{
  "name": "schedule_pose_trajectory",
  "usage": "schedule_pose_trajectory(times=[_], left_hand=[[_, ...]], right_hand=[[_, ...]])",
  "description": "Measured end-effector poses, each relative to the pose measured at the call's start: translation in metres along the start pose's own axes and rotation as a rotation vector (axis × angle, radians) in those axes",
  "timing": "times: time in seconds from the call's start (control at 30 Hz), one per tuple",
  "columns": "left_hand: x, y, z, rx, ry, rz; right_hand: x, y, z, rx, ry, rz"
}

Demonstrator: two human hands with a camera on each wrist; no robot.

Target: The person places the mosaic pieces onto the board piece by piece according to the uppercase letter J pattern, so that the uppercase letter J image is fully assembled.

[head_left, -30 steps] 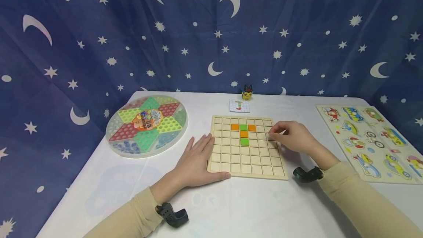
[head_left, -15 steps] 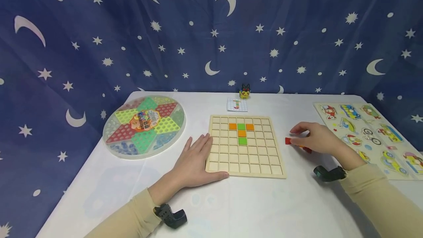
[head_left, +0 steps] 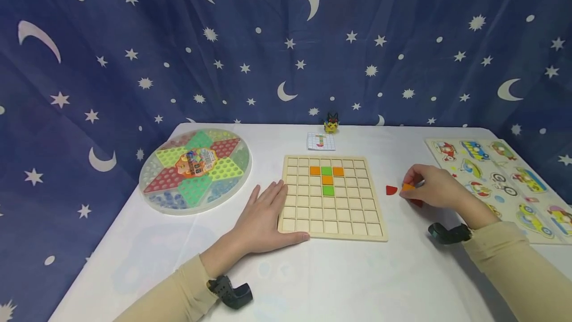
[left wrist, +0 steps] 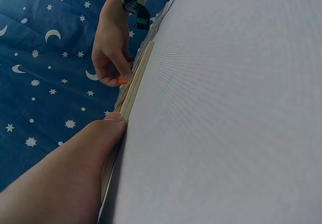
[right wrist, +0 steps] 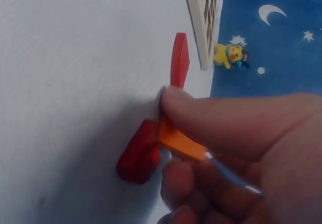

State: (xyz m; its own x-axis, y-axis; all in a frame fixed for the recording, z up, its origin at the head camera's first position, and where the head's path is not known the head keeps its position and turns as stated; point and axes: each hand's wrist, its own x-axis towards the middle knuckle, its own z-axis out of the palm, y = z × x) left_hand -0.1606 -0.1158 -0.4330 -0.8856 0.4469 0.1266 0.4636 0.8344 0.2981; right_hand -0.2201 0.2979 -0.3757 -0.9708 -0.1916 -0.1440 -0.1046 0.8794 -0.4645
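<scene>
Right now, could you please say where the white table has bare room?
Bare: the table front between beige sleeves, before the square wooden grid board. Crowded: right of it, where the right hand pinches an orange tile beside red pieces.

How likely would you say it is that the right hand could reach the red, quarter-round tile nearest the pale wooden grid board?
Probably yes: the red, quarter-round tile lies near the right hand with nothing visibly between them, though that hand pinches a flat orange tile, which may need putting down first.
</scene>
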Motion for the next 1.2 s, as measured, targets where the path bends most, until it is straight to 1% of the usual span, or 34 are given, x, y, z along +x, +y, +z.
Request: schedule_pose_trajectory(times=[0.2, 0.3, 0.4, 0.6, 0.87, 1.07, 1.2], left_hand=[[0.001, 0.000, -0.002, 0.013, -0.002, 0.004], [0.001, -0.001, -0.003, 0.016, -0.002, 0.009], [0.002, -0.001, -0.004, 0.015, -0.002, 0.009], [0.003, -0.002, -0.005, 0.017, 0.000, 0.011], [0.004, -0.003, -0.003, 0.013, -0.006, 0.009], [0.003, -0.002, -0.002, 0.005, -0.013, -0.001], [0.001, -0.001, -0.001, 0.002, -0.022, -0.007]], right_hand=[[0.002, -0.008, 0.001, 0.089, 0.030, -0.004], [0.002, -0.021, 0.003, 0.145, 0.039, -0.005], [0.004, -0.036, 0.007, 0.176, 0.039, -0.037], [0.008, -0.063, 0.023, 0.210, 0.022, -0.110], [0.013, -0.087, 0.046, 0.237, -0.013, -0.185], [0.015, -0.100, 0.059, 0.265, -0.048, -0.188], [0.015, -0.105, 0.066, 0.260, -0.067, -0.184]])
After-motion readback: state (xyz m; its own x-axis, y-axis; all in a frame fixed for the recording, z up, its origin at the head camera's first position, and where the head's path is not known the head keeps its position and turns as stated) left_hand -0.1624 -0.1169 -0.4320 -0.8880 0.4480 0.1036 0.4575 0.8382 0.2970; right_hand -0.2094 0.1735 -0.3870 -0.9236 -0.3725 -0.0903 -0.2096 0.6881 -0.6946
